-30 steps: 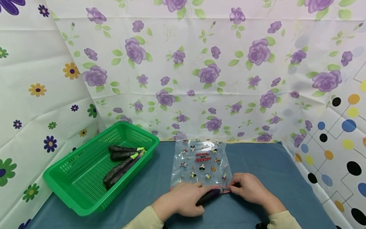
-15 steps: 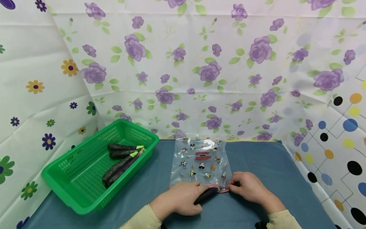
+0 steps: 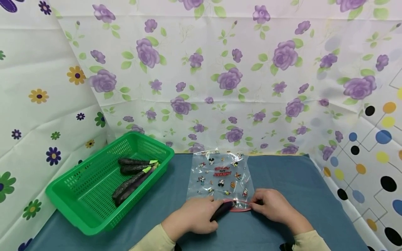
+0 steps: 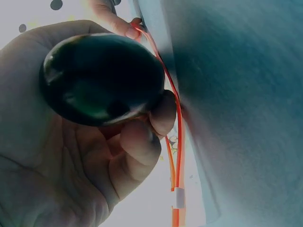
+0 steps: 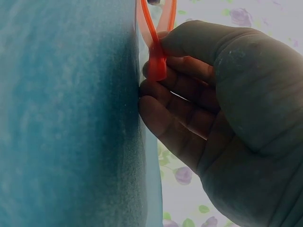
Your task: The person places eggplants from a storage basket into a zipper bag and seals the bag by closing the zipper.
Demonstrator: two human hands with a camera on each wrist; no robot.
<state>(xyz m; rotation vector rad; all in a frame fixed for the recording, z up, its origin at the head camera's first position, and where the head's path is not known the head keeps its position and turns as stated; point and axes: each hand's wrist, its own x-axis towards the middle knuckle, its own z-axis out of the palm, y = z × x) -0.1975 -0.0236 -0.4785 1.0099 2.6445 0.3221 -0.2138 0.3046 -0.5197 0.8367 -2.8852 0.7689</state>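
A dark purple eggplant is gripped in my left hand, its tip at the mouth of a clear zip bag. In the left wrist view the eggplant's rounded end faces the camera, with fingers curled round it. The bag lies flat, printed with cartoon figures, its red-edged mouth towards me and parted on the right. My right hand pinches the right corner of that mouth; in the right wrist view thumb and finger hold the red strip. A white slider sits on the strip.
At the left stands a green perforated basket with several eggplants lying in its right side. Blue cloth covers the table. A flowered sheet hangs behind, with patterned sheets on both sides.
My left hand has drawn the eggplant a little to the left along the bag's mouth, and the mouth's right part now gapes wider. My right hand stays at the corner.
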